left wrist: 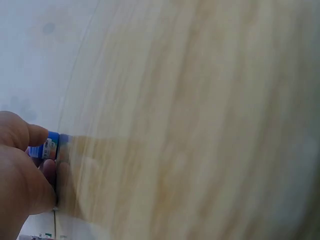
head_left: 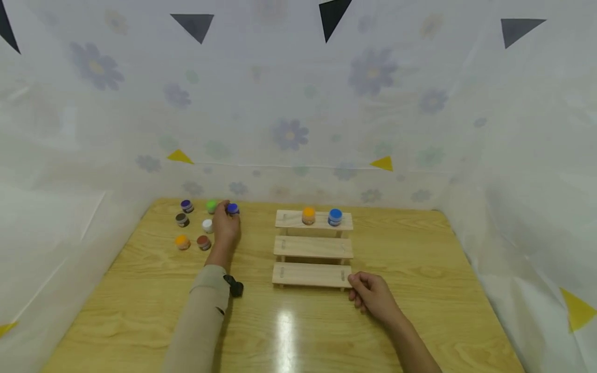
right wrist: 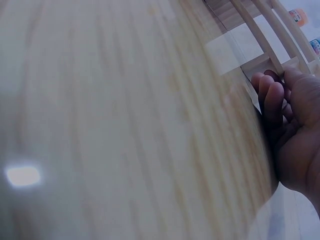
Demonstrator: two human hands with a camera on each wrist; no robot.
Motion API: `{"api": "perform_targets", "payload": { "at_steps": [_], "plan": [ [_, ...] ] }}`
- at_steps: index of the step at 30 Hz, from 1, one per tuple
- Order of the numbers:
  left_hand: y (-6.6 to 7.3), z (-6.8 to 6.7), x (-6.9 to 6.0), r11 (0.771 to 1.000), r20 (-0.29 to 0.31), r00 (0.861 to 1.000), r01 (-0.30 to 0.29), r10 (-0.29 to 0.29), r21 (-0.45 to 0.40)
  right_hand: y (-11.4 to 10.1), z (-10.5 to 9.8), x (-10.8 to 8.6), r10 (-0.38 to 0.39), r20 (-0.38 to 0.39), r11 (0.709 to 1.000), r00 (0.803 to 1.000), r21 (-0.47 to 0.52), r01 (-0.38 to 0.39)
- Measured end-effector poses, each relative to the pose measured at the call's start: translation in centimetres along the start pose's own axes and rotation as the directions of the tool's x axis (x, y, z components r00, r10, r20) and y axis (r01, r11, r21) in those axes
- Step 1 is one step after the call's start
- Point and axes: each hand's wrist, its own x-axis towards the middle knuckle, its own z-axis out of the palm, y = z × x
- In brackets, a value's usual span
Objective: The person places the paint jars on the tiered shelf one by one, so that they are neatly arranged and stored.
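At the table's far left, my left hand [head_left: 226, 225] pinches a small paint jar with a dark blue lid [head_left: 232, 208] between thumb and fingers. In the left wrist view this blue jar [left wrist: 50, 146] appears at or very near the tabletop, partly covered by the fingers. My right hand [head_left: 373, 298] holds the front right corner of a three-step wooden rack [head_left: 312, 275] between thumb and curled fingers. That grip shows in the right wrist view too, the hand [right wrist: 300, 117] at the rack's end. An orange jar [head_left: 308, 216] and a blue jar [head_left: 335, 217] stand on the top step.
Left of my left hand stand several more jars: purple [head_left: 187, 206], green [head_left: 212, 206], black [head_left: 182, 220], white [head_left: 207, 226], orange [head_left: 182, 242] and brown [head_left: 203, 242]. A flowered white sheet [head_left: 289, 181] hangs behind the wooden table [head_left: 410, 248] and along its sides.
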Motion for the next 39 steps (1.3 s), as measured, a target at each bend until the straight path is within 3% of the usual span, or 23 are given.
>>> {"api": "perform_targets", "payload": {
  "at_steps": [7, 14, 19, 24, 29, 39],
  "plan": [
    [0.2, 0.2, -0.3, 0.999, 0.019, 1.000, 0.014, -0.014, 0.029, 0.2, 0.0, 0.0, -0.017, -0.004, 1.000, 1.000, -0.019, 0.017],
    [0.8, 0.8, -1.0, 0.992, 0.053, 0.996, -0.072, 0.066, 0.107, 0.2, 0.0, 0.0, -0.021, -0.003, 1.000, 1.000, -0.018, 0.021],
    [2.1, 1.3, -2.6, 0.992, 0.101, 0.990, -0.103, 0.095, 0.069, 0.1, 0.1, 0.0, -0.013, -0.006, 1.000, 1.000, -0.012, 0.013],
    [3.5, 1.7, -4.1, 0.978, 0.176, 0.968, -0.195, 0.180, 0.076, -0.2, 0.2, -0.1, -0.018, -0.015, 1.000, 1.000, -0.004, 0.018],
    [5.1, 1.5, -4.8, 0.939, 0.177, 0.939, -0.319, 0.295, 0.126, -0.3, 0.3, -0.1, -0.027, -0.004, 1.000, 1.000, 0.001, 0.027],
    [9.7, 1.1, -7.0, 0.883, 0.177, 0.878, -0.463, 0.445, 0.077, -0.3, 0.2, -0.2, -0.036, -0.003, 0.999, 0.999, -0.028, 0.036]
  ]
}}
